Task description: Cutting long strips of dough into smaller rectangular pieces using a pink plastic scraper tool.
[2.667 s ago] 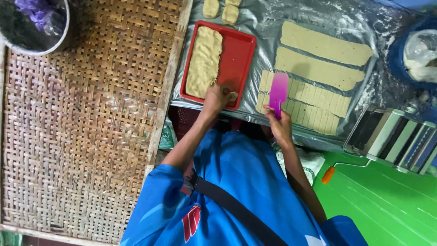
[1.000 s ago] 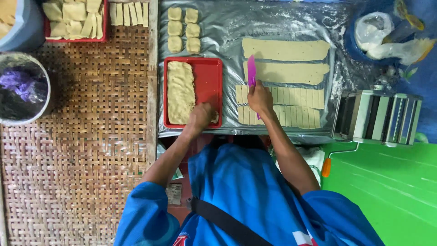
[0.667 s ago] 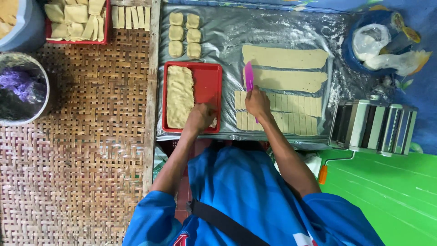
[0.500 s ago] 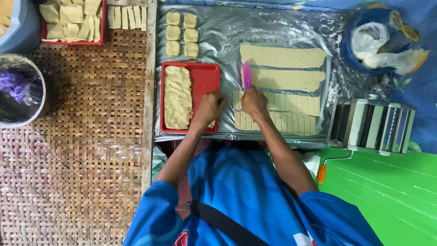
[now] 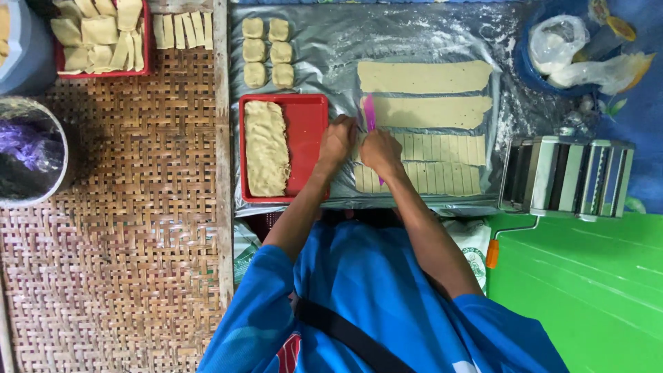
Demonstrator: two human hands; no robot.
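Note:
My right hand grips a pink scraper, its blade standing at the left end of the cut dough strips. My left hand rests beside it, fingers at the left edge of those strips, next to the red tray. A pile of pale dough pieces fills the tray's left half. Two uncut dough sheets lie farther back on the floured plastic sheet. Whether the left fingers pinch a strip is hidden.
Several small dough rounds sit at the back left of the sheet. A metal pasta roller stands right, a blue basin with bags behind it. Another red tray of dough, a purple-lined bucket and a woven mat lie left.
My left hand has moved right, off the red tray, and now sits beside my right hand at the cut strips. The scraper stays near the strips' left end.

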